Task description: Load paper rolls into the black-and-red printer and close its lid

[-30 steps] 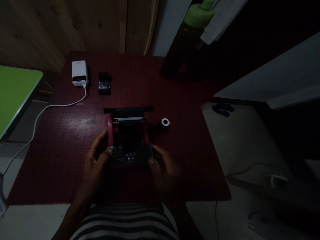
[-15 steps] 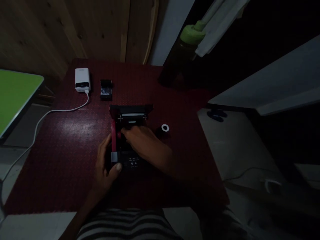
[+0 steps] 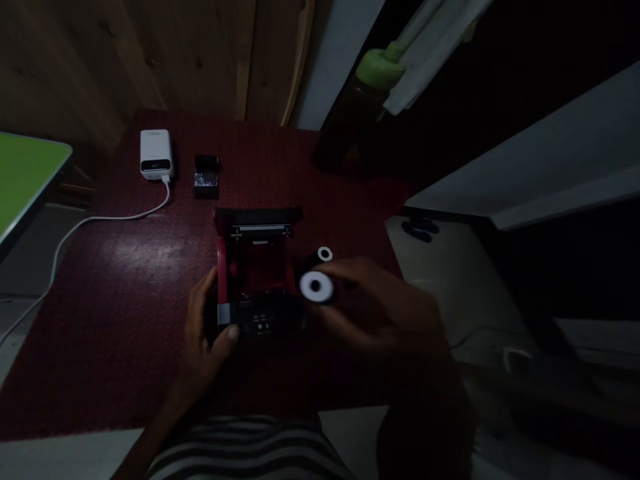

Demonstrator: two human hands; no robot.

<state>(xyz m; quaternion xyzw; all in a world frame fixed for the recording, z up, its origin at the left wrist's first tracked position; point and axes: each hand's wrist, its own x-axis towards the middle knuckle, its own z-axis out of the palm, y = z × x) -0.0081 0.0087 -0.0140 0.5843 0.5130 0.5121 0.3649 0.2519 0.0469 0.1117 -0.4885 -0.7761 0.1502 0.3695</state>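
Observation:
A small red-and-black printer [image 3: 263, 320] stands on the table with its lid [image 3: 260, 219] raised. Its red inner bay is uncovered, and no roll shows in it. My left hand [image 3: 204, 333] grips the printer's left side, thumb over the front top corner and fingers along the outer wall. Just right of the printer, my right hand [image 3: 380, 307] pinches a paper roll [image 3: 305, 287], its white ring end with a dark core facing up toward me. Behind it, a second paper roll [image 3: 325, 254] rests on the table; its dark side is hard to make out.
A white power bank [image 3: 156, 148] with a plugged-in cable [image 3: 115, 217] lies at the back left of the red table [image 3: 125, 320]. Beside it is a small black object [image 3: 206, 177], partly shiny. A green-capped bottle [image 3: 377, 73] stands at the back right. A green tabletop [image 3: 30, 170] borders the left.
My right hand has come out of the printer's bay and moved right, now with a paper roll in its fingers. My left hand keeps its hold. The view has shifted slightly.

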